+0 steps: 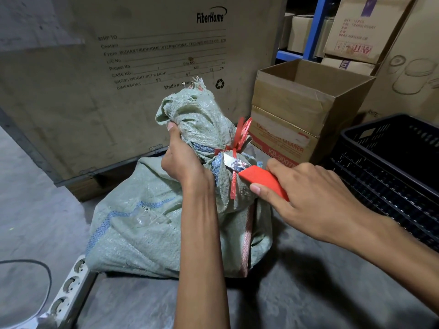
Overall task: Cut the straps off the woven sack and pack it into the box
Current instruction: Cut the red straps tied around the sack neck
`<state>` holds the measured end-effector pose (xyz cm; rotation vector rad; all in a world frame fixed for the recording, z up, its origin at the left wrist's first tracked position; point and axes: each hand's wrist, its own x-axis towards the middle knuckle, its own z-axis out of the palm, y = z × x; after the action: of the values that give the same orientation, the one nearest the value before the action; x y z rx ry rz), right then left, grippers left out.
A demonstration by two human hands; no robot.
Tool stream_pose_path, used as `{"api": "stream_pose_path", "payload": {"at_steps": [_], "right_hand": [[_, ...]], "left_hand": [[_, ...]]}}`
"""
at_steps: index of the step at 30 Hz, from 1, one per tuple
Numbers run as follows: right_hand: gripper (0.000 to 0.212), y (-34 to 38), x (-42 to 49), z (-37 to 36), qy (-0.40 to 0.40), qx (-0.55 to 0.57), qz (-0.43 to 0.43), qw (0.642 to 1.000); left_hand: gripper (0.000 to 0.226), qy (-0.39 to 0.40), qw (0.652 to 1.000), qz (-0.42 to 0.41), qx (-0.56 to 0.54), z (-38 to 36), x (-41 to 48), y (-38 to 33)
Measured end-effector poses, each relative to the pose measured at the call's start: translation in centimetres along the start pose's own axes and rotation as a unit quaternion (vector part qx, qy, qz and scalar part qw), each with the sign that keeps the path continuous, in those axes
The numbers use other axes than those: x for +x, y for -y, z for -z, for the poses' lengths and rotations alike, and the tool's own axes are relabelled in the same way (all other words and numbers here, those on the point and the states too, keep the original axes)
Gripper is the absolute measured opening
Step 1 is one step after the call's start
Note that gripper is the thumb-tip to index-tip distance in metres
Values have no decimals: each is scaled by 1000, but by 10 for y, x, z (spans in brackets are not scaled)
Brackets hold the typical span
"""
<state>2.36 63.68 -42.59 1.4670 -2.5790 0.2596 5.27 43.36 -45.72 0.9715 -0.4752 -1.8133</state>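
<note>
- The cutting step is in hand: the woven sack (152, 222) sits on the floor right under both forearms, its neck bunched and tied with a red strap (234, 148).
- The left hand (183, 160) is closed tight around the gathered neck, just left of the knot, holding it upright.
- The right hand (306, 193) is wrapped around a red-handled knife (261, 180); its blade (229, 160) lies against the neck, touching or just under the strap. I cannot tell whether it has bitten in yet.
- The open box (308, 100) waits beyond the right hand, well apart from the sack; a black crate (389, 157) stands to that hand's right.
- Next, I'd say, the blade must slip under the strap and pull away from the left fingers, sparing the weave.
</note>
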Motion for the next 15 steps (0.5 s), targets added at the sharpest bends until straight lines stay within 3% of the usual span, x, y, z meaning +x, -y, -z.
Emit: {"api": "stream_pose_path", "payload": {"at_steps": [15], "right_hand": [[38,3,4,-1,-7,9,15,1000]], "left_hand": [[27,7,999,23,-32,5,-1,-1]]}}
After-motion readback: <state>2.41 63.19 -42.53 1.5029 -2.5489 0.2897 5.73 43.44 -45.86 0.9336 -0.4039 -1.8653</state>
